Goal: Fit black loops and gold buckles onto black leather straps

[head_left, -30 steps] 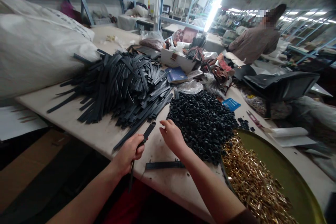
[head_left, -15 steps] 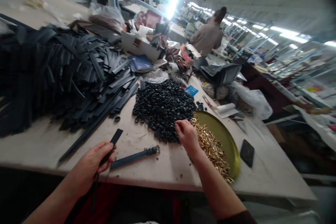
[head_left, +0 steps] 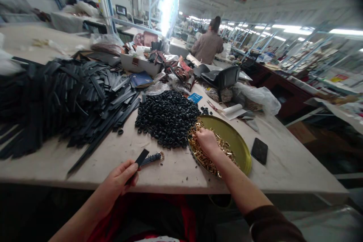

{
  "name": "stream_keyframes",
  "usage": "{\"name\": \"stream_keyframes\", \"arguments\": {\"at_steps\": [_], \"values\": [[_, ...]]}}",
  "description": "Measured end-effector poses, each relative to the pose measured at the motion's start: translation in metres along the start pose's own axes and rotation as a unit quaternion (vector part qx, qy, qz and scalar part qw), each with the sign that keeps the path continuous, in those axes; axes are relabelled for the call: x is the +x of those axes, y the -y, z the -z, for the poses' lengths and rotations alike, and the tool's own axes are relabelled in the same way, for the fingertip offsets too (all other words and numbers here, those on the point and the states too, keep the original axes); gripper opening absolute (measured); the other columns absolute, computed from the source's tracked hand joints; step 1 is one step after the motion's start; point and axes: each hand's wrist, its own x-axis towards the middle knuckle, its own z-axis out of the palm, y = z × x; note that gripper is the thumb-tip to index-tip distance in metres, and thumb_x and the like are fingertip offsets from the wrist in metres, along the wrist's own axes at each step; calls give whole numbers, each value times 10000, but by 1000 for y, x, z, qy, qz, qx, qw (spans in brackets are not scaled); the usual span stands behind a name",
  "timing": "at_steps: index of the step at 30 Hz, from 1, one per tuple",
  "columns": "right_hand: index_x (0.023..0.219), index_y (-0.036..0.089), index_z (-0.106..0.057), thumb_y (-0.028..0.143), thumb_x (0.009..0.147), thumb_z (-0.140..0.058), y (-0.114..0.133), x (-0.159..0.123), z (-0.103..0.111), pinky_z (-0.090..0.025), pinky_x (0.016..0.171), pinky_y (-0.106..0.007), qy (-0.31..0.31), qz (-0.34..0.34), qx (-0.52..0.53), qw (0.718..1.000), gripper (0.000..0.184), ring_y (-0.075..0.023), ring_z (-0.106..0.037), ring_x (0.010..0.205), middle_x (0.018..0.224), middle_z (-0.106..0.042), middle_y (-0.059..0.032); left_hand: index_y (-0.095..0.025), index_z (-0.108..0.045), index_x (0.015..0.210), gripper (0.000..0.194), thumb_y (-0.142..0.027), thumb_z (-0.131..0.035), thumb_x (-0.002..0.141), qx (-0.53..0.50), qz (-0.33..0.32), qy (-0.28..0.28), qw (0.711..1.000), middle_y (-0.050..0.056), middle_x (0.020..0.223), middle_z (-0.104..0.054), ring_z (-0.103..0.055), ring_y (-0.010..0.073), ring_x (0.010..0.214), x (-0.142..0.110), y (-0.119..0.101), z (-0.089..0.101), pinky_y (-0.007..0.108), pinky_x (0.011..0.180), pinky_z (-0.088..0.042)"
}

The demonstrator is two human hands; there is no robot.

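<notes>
My left hand (head_left: 120, 177) pinches a black strap (head_left: 142, 156) near the table's front edge, the strap's flat end pointing up and away. Just behind it lies another dark strap (head_left: 153, 158) with a gold buckle at its end, partly covered by the hand. Over on the right, my right hand (head_left: 207, 141) is down among the gold buckles (head_left: 205, 164) in a round olive-gold tray (head_left: 241, 151). Its fingers are curled, and the fingertips are hidden in the heap. A mound of small black loops (head_left: 167, 117) sits between the hands, farther back.
A large heap of black straps (head_left: 85, 94) covers the table's left side. One loose loop (head_left: 120, 131) lies apart. Right of the tray is a dark phone (head_left: 259, 150). Scissors (head_left: 212, 106), a blue packet (head_left: 195, 98) and a blue booklet (head_left: 141, 79) lie behind. A person (head_left: 207, 45) stands beyond.
My right hand has moved from beside the left hand, past the loops, into the gold buckles. The left hand keeps its strap. The view has swung to the right.
</notes>
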Motion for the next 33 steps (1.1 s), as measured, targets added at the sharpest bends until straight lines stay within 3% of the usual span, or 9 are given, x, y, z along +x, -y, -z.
{"name": "stream_keyframes", "arguments": {"at_steps": [9, 12, 15, 17, 20, 23, 28, 30, 33], "values": [[774, 148, -601, 171, 801, -479, 7, -18, 23, -383, 715, -272, -34, 38, 66, 997, 127, -174, -541, 793, 839, -594, -86, -173, -482, 749, 403, -569, -507, 676, 58, 2, 39, 998, -72, 459, -447, -272, 44, 340, -1, 11, -12, 162, 343, -152], [768, 168, -575, 204, 781, -496, 34, -30, 35, -408, 657, -239, -40, 47, 241, 969, 88, -137, -533, 716, 785, -572, -34, -167, -496, 756, 360, -525, -497, 719, 70, -30, 53, 996, -65, 485, -458, -291, 47, 363, 2, 3, -23, 160, 354, -178], [730, 174, -546, 251, 760, -517, 71, -41, 42, -392, 542, -218, 40, 28, 513, 857, 88, -108, -488, 590, 670, -534, 12, -156, -507, 766, 355, -510, -487, 748, 28, -51, 54, 997, -53, 530, -474, -287, 41, 379, 7, -8, -33, 163, 363, -175], [725, 174, -537, 273, 751, -532, 94, -47, 44, -374, 519, -211, 110, 20, 603, 790, 103, -98, -469, 569, 646, -526, 25, -150, -504, 793, 359, -507, -473, 771, -22, -50, 60, 997, -52, 552, -473, -265, 34, 381, 11, -12, -35, 166, 366, -157], [714, 172, -537, 242, 730, -559, 121, -50, 41, -366, 535, -214, 158, 28, 642, 750, 75, -93, -471, 584, 652, -541, 28, -147, -508, 815, 331, -476, -484, 788, -58, -54, 60, 995, -50, 572, -477, -255, 31, 388, 16, -8, -29, 171, 377, -158], [727, 177, -530, 217, 721, -563, 140, -50, 35, -385, 547, -222, 186, 19, 690, 699, 53, -100, -504, 596, 651, -561, 28, -152, -550, 789, 283, -430, -498, 796, 21, -104, 19, 994, -18, 624, -541, -384, 64, 451, 17, 0, -20, 188, 429, -267], [935, 196, -574, 249, 692, -610, 156, -48, 27, -448, 615, -245, 201, -106, 786, 574, 252, -119, -566, 697, 827, -634, -6, -208, -629, 909, 236, -339, -444, 843, 266, -214, -64, 938, 47, 899, -649, -569, 199, 849, 16, 11, -16, 279, 746, -395], [1015, 201, -583, 290, 712, -611, 160, -50, 24, -456, 670, -259, 208, -137, 816, 522, 317, -125, -575, 754, 931, -643, -30, -223, -617, 990, 264, -334, -417, 857, 290, -226, -66, 928, 51, 988, -644, -567, 211, 918, 17, 11, -17, 289, 797, -393], [987, 193, -619, 334, 673, -675, 165, -51, 19, -437, 594, -218, 218, -181, 858, 429, 348, -88, -553, 630, 810, -654, -15, -214, -605, 1025, 285, -327, -395, 869, 233, -218, -30, 947, 39, 996, -650, -580, 188, 902, 17, 10, -16, 271, 802, -415]]}}
